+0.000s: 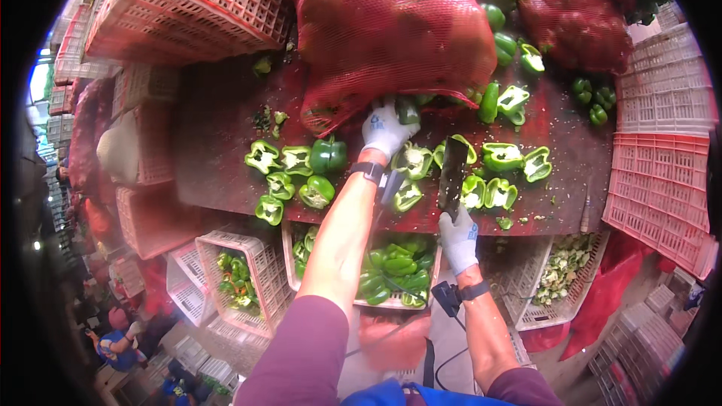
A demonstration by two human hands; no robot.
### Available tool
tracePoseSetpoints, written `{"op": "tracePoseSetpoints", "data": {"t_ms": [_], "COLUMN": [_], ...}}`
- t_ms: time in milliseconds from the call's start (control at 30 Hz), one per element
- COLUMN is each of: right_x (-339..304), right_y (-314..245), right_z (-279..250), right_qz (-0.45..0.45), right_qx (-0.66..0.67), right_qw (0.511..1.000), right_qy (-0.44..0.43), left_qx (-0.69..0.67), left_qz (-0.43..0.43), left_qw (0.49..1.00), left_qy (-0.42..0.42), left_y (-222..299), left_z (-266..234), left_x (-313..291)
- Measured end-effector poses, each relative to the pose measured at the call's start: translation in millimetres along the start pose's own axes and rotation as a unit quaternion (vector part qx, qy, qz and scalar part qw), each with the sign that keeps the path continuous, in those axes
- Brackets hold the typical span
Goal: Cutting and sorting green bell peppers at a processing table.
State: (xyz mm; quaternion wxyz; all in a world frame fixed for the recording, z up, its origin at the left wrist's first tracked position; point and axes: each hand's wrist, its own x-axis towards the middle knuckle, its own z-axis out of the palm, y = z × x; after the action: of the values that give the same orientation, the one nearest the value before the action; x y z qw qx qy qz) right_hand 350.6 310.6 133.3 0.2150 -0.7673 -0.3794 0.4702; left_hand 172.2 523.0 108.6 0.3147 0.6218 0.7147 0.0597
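My left hand (386,129), in a white glove, reaches to the mouth of a full red mesh sack (391,26). Its fingers, partly hidden at the sack's edge, close on a dark green bell pepper (407,110). In my gloved right hand (458,240) is a broad-bladed knife (453,173), its dark blade pointing away from me over the table. Cut pepper halves with pale cores lie on both sides of the blade, among them one pepper half (500,156) at the right. A whole green pepper (328,156) rests left of my left wrist.
A second red mesh sack (568,11) lies at the far right beside loose peppers. Plastic crates (203,11) stand at the table's left, others (656,180) at its right. Below the near edge are a crate of green peppers (395,271) and a crate of pale scraps (560,271).
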Motion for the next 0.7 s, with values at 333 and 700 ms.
{"op": "tracePoseSetpoints", "data": {"t_ms": [333,700], "right_x": [-17,8], "right_y": [-34,-51], "right_z": [19,35], "right_qz": [-0.003,-0.077], "right_qx": [-0.064,-0.174], "right_qw": [0.995,0.98], "right_qy": [-0.073,-0.058], "left_qx": [-0.056,0.041], "left_qz": [0.082,-0.022], "left_qw": [0.988,0.996], "left_qy": [0.12,0.073], "left_y": [-81,-49], "left_z": [0,-2], "left_x": [-90,-55]}}
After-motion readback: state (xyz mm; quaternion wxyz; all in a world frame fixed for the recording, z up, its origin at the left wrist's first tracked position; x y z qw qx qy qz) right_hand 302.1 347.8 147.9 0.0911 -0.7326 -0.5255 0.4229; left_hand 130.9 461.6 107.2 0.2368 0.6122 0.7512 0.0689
